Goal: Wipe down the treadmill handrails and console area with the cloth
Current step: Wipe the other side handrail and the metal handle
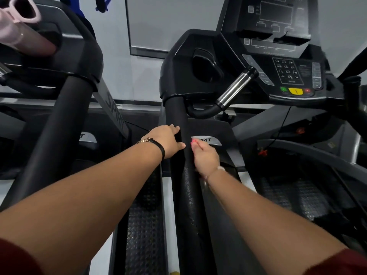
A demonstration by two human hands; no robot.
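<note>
The treadmill's black left handrail (pixel 188 195) runs up the middle of the view to the console (pixel 288 74). My left hand (pixel 167 140) grips round the rail from its left side, thumb across the top. My right hand (pixel 205 156) is at the rail's right side with its fingers curled and their tips against the rail. Whatever it holds is hidden. No cloth stands out from the dark rail; a darker, smoother patch lies under my left thumb. A chrome pulse grip (pixel 236 87) slants up toward the console keypad.
A second treadmill stands on the left, with its own handrail (pixel 51 139) and a pink bottle (pixel 21 34) in its cup holder. A red safety clip (pixel 262 152) hangs on a cord to the right. Studded side decks (pixel 145 225) flank the rail.
</note>
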